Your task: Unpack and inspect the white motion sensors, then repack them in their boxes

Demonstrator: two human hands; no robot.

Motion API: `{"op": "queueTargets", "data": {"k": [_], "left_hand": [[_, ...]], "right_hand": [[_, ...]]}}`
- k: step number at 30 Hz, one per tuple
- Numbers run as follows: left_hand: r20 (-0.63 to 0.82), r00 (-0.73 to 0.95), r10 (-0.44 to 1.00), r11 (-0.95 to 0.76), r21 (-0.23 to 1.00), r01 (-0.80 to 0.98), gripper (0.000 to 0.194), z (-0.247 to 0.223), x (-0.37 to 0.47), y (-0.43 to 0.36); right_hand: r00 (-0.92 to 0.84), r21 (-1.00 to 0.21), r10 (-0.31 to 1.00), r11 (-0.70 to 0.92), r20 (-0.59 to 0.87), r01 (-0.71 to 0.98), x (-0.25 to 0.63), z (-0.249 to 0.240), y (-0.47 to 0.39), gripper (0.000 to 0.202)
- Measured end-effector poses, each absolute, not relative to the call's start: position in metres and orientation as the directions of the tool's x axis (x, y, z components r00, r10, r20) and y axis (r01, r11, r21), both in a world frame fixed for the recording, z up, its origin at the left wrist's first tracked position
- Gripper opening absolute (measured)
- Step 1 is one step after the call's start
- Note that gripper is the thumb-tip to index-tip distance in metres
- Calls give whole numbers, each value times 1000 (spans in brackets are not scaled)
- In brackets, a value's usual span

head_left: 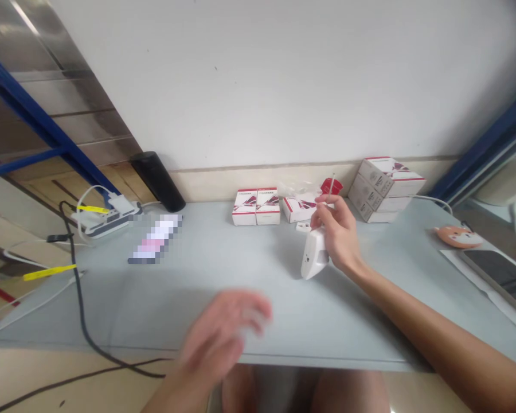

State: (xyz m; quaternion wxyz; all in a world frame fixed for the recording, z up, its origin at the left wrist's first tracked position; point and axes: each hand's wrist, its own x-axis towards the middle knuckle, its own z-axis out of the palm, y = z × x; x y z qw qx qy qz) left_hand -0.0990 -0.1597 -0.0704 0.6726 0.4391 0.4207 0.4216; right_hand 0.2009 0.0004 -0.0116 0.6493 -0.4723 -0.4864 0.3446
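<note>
My right hand (337, 232) is closed around a small white plastic device (313, 255), held tilted just over the table. A slim pale rod (332, 184) sticks up by the fingertips of that hand; its kind is not clear. Behind the device a small white piece (303, 227) lies on the table, partly hidden. Near the table's front edge my left hand (227, 330) hovers, blurred by motion, fingers curved and apart with nothing seen between them.
Small white-and-red boxes (257, 207) stand along the wall, beside a stack of more boxes (384, 189). Left are a phone (156, 239), a black cylinder (158, 182) and a power strip (109, 221) with cables. An orange animal-shaped item (458, 236) and a dark tablet-like slab (501, 278) lie right.
</note>
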Motion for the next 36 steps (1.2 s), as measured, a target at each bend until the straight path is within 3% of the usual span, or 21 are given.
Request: {"op": "queueTargets", "data": {"k": [1, 3, 5, 10, 14, 18, 22, 26, 36], "left_hand": [[-103, 229, 968, 140, 979, -151, 39, -41, -70, -131], [19, 283, 959, 7, 996, -93, 66, 0, -10, -77], [-21, 439, 898, 50, 997, -54, 83, 12, 36, -36], [-81, 634, 769, 153, 986, -59, 75, -19, 53, -2], [-164, 739, 653, 283, 958, -37, 62, -26, 23, -1], [-227, 847, 482, 577, 809, -112, 63, -27, 9, 2], [-244, 858, 451, 735, 647, -202, 49, -28, 3, 5], [-235, 898, 373, 796, 578, -179, 47, -28, -5, 6], [-140, 951, 277, 816, 557, -156, 48, -38, -7, 8]], "right_hand": [[310, -949, 904, 315, 294, -19, 200, -11, 0, 29], [348, -949, 901, 303, 258, -82, 201, -11, 2, 51], [350, -953, 911, 276, 217, -127, 202, -11, 4, 61], [318, -971, 935, 204, 157, -121, 211, -10, 13, 36], [394, -961, 906, 229, 151, -158, 224, -4, 22, 30], [583, -932, 782, 345, 219, -113, 247, 8, 28, 26], [661, -901, 703, 423, 262, -93, 260, 19, 29, 22], [691, -869, 641, 493, 333, -39, 263, 24, 28, 20], [760, -795, 455, 592, 465, 132, 312, 34, 37, 24]]}}
